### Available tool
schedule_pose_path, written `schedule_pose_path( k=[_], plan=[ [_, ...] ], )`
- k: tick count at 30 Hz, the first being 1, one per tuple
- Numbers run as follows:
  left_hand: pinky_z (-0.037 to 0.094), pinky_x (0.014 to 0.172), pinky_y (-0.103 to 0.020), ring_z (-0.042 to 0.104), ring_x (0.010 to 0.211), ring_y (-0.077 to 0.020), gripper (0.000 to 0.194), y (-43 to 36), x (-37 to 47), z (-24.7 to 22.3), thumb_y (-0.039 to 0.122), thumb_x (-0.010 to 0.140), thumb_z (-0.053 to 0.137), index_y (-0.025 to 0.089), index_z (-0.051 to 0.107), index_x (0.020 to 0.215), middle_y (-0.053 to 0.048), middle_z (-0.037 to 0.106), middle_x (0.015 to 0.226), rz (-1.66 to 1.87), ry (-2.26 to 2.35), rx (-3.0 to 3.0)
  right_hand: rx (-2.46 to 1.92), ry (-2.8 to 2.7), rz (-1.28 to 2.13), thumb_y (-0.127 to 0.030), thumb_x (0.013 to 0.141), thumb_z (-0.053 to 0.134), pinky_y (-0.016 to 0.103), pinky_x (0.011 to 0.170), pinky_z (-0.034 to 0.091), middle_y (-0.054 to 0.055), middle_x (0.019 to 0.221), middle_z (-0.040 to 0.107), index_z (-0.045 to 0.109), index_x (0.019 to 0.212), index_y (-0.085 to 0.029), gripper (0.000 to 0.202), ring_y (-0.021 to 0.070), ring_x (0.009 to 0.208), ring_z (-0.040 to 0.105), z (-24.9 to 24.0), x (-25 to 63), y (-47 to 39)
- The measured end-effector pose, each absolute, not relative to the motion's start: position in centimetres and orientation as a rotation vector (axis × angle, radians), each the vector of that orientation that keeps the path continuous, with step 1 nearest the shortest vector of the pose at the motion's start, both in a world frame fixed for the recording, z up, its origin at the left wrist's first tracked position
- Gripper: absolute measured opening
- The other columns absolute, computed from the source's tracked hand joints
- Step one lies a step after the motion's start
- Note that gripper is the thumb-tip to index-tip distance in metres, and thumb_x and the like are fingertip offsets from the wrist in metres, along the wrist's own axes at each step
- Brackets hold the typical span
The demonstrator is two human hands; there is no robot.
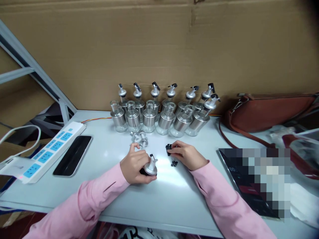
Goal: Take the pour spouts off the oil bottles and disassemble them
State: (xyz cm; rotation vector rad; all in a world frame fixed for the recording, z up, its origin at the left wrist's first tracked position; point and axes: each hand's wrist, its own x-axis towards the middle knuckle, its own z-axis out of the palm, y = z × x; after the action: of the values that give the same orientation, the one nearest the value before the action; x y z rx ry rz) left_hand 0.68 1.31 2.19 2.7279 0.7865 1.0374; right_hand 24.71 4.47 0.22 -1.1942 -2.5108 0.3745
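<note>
My left hand (138,166) is closed around a silver pour spout (151,168) with a dark base, held upright just above the table. My right hand (185,154) reaches over small black parts (168,148), its thumb and index finger pinched together at the pile. A second little group of black pieces (174,163) lies nearer to me, below those fingers. Beyond my left hand several loose silver spouts (142,140) rest on the tabletop. Glass bottles with steel bands (149,118) stand in two rows at the back. Most front ones have bare necks; the rear ones carry spouts with black flip caps (172,87).
A white power strip (52,151) and a phone (72,156) lie on the left of the grey table (159,202). On the right are a brown bag (271,113) with its strap and a dark tablet (239,176). Cardboard (149,43) walls off the back.
</note>
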Motion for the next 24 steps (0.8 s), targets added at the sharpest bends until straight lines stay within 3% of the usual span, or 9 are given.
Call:
schedule_pose_path(
  k=[8, 14, 18, 24],
  plan=[
    [0.028, 0.070, -0.034, 0.043, 0.049, -0.0114, 0.037, 1.2, 0.8, 2.5, 0.047, 0.083, 0.037, 0.017, 0.043, 0.062, 0.003, 0.049, 0.051, 1.057, 0.790, 2.745, -1.143, -2.455, 0.447, -0.013, 0.076, 0.058, 0.031, 0.073, 0.051, 0.006, 0.086, 0.063, 0.069, 0.086, -0.020, 0.017, 0.0174, 0.079, 0.062, 0.5, 24.8, 4.5],
    [0.027, 0.068, -0.033, 0.043, 0.048, -0.0113, 0.041, 1.3, 0.9, 2.6, 0.049, 0.086, 0.032, 0.016, 0.043, 0.063, 0.002, 0.048, 0.051, 1.078, 0.771, 2.753, -1.204, -2.341, 0.773, -0.022, 0.074, 0.063, 0.024, 0.056, 0.048, 0.003, 0.071, 0.061, 0.067, 0.082, -0.016, 0.012, 0.0120, 0.058, 0.056, 2.6, 24.9, 3.5],
    [0.027, 0.069, -0.033, 0.042, 0.048, -0.0110, 0.042, 1.3, 0.9, 2.6, 0.049, 0.086, 0.031, 0.016, 0.043, 0.063, 0.003, 0.048, 0.052, 1.081, 0.773, 2.756, -1.265, -2.418, 0.885, -0.025, 0.061, 0.074, 0.025, 0.056, 0.048, 0.003, 0.074, 0.061, 0.068, 0.084, -0.017, 0.025, 0.0122, 0.059, 0.056, 2.8, 24.7, 2.9],
    [0.027, 0.069, -0.033, 0.042, 0.048, -0.0107, 0.042, 1.3, 0.9, 2.6, 0.048, 0.086, 0.031, 0.016, 0.043, 0.062, 0.003, 0.048, 0.051, 1.077, 0.786, 2.754, -1.241, -2.465, 0.910, -0.019, 0.065, 0.069, 0.025, 0.056, 0.047, 0.004, 0.076, 0.060, 0.070, 0.079, -0.016, 0.014, 0.0114, 0.057, 0.055, 2.0, 24.4, 2.8]
  ],
)
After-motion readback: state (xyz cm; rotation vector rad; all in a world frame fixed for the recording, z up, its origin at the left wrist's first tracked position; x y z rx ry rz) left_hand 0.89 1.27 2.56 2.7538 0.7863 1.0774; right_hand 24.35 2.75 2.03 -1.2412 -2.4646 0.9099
